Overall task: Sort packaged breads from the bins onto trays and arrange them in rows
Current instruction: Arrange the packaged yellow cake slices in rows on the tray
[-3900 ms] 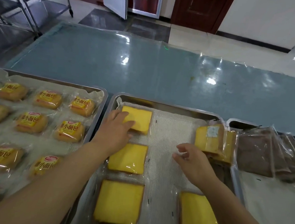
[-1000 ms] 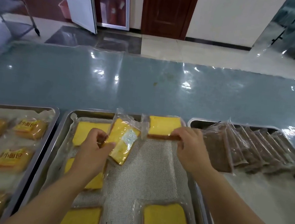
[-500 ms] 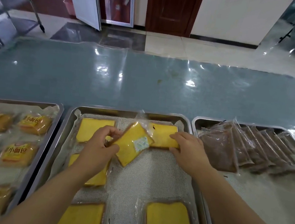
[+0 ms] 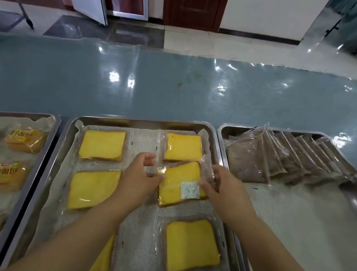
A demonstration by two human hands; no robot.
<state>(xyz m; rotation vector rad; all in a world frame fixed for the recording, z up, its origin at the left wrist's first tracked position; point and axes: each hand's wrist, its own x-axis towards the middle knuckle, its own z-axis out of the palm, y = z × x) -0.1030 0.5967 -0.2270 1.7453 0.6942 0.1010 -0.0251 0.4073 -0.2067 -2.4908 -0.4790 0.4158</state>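
A steel middle tray (image 4: 144, 124) with a mesh liner holds several wrapped yellow cake slices in two columns. Both hands pinch one packaged yellow slice (image 4: 176, 183) with a white sachet, lying slightly tilted in the right column just below the far-right slice (image 4: 183, 148). My left hand (image 4: 140, 176) grips its left edge and my right hand (image 4: 222, 185) grips its right edge. Another slice (image 4: 190, 245) lies nearer in that column. Two slices (image 4: 102, 145) fill the far left column; my left forearm hides part of a nearer one.
The left tray (image 4: 54, 124) carries labelled small buns (image 4: 25, 140) in rows. The right tray (image 4: 224, 131) holds several brown packaged breads (image 4: 279, 158) leaning in a row at its far end. Beyond lies a plastic-covered blue table (image 4: 177, 87).
The packet went from my left hand alone, raised over the tray's centre, down into the right column, now held by both hands. My right hand left the far-right slice.
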